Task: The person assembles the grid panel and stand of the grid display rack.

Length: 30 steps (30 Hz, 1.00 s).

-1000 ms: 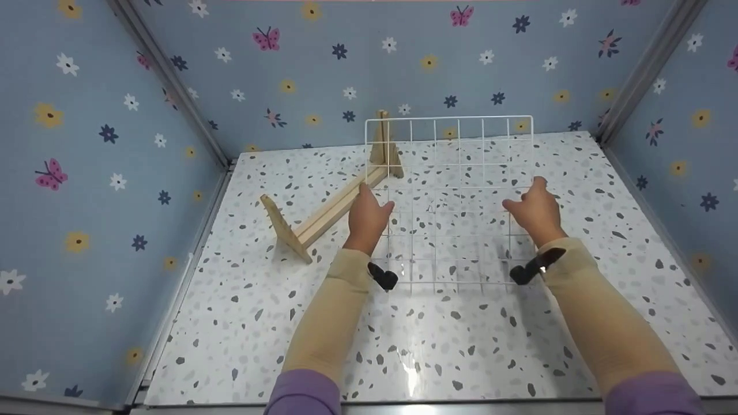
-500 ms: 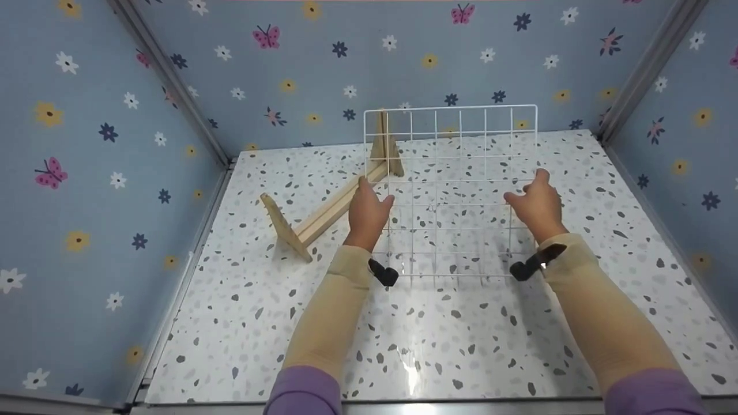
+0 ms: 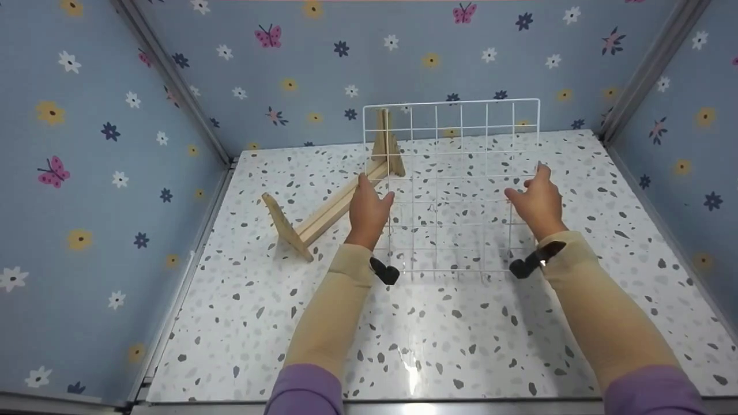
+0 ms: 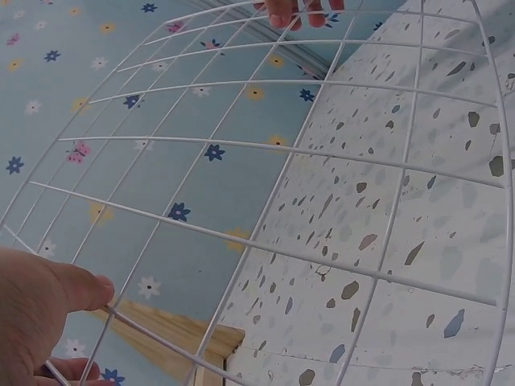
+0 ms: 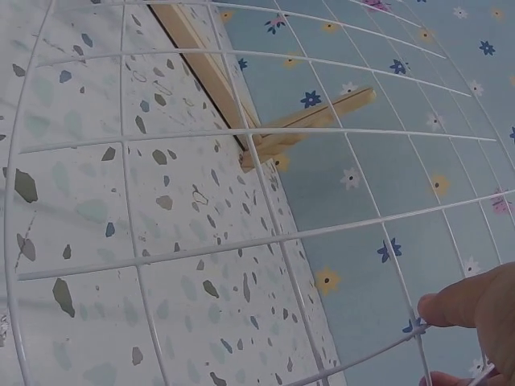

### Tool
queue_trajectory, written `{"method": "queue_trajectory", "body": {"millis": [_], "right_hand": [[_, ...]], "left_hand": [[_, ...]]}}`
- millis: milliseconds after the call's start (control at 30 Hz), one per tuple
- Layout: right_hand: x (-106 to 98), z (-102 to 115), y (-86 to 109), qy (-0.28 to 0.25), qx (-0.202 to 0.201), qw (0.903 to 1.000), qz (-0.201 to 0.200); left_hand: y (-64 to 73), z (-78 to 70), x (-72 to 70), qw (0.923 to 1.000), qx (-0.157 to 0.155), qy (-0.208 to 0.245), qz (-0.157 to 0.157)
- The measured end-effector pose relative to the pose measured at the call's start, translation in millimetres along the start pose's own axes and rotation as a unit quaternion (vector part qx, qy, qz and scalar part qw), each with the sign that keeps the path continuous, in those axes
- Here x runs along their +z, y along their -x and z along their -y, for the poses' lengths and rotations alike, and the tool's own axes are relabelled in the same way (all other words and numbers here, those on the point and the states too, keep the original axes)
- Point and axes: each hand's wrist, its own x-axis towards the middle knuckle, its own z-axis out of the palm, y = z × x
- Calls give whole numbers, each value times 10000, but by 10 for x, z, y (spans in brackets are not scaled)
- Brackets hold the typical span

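Both hands hold a white wire grid panel by its two sides, with its top edge raised toward the back wall. My left hand grips the left side wires; in the left wrist view the thumb presses on a wire, with other fingers behind it. On the opposite side my right hand pinches the wires, its thumb in front in the right wrist view. A wooden stand, two upright end pieces joined by a crossbar, lies left of and behind the panel, partly seen through it.
The speckled white tabletop is bounded by flower-patterned blue walls at the back and both sides. Grey metal rails run along the corners, and a metal edge borders the front.
Both hands have moved slightly up and away with the wire grid panel, and its top edge stands higher against the back wall. The wooden stand has stayed in place.
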Motion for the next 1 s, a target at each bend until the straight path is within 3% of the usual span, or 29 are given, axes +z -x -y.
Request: {"method": "queue_trajectory", "body": {"millis": [500,1000], "right_hand": [[-7,49,-27,-64,135,9998,-103],[36,17,-61,-202,-192,9984,-501]], "left_hand": [[-39,0,18,9996,223,112,-145],[-82,5,27,9983,358,327,-308]]}}
